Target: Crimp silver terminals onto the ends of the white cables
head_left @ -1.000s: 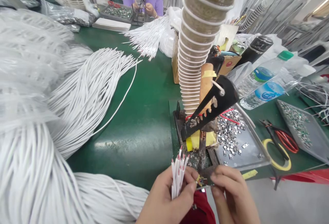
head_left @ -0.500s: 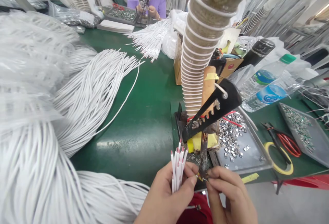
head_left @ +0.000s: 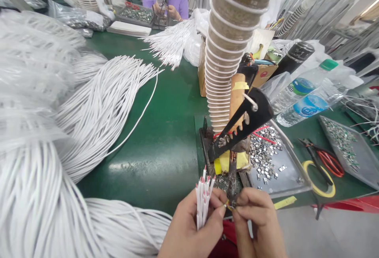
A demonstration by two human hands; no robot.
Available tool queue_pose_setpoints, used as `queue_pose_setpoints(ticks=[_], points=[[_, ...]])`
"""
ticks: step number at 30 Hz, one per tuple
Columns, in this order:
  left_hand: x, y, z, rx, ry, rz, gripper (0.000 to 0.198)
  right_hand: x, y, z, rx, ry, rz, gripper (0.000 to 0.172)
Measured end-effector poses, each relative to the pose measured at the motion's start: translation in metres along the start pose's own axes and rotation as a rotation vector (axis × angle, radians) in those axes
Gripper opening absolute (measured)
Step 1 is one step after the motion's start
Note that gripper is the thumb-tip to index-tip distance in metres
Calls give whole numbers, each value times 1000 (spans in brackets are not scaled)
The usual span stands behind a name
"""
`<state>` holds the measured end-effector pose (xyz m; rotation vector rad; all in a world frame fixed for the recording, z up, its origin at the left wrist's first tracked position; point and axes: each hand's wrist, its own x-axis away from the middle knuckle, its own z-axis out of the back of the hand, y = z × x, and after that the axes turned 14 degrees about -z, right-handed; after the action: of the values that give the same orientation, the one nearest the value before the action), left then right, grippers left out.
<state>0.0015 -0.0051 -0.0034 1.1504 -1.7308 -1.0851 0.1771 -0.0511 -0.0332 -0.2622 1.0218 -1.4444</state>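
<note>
My left hand (head_left: 198, 222) is closed round a small bundle of white cables (head_left: 203, 200) with reddish wire ends pointing up. Its thumb and index finger also pinch something tiny near the tip of a soldering iron (head_left: 232, 177). Just right of that tip, my right hand (head_left: 257, 218) is closed in a pinch; what lies between its fingertips is too small to make out. The iron points downward from a stand with a black notched metal bracket (head_left: 241, 125). Its wooden handle (head_left: 237, 102) stands upright behind the bracket.
A ribbed fume hose (head_left: 227, 52) hangs above the iron. Large bundles of white cable (head_left: 106, 112) cover the left side. To the right are a tray of small metal parts (head_left: 284, 183), pliers (head_left: 318, 163), yellow tape (head_left: 306, 167) and water bottles (head_left: 314, 106). A person (head_left: 180, 1) works opposite.
My right hand has moved slightly left, bringing its fingertips closer to my left fingertips under the iron tip. The whole view has shifted a little. The cable bundle stays in my left hand.
</note>
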Motion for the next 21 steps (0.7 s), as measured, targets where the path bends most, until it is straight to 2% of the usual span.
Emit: queue_pose_setpoints(ticks=[5,8,11,17,19,21], points=[[3,-6,2,1,-35,8,15,-8,-11,2,-66,91,0,12],[4,-9,4,-30,-85,-7,15,-11,-14,8,-97,91,-6,12],[6,-10,4,-85,-180,-23,16,-11,-16,16,-76,3,-56,7],[7,-12,9,-215,-362,-110,10,-13,-19,19,-69,-278,-64,5],[9,-16,11,-252,-388,-119,7,-14,-18,18,-72,-316,-80,7],[12,-22,12,-251,-373,-135,13,-14,-17,18,-72,-320,-81,5]])
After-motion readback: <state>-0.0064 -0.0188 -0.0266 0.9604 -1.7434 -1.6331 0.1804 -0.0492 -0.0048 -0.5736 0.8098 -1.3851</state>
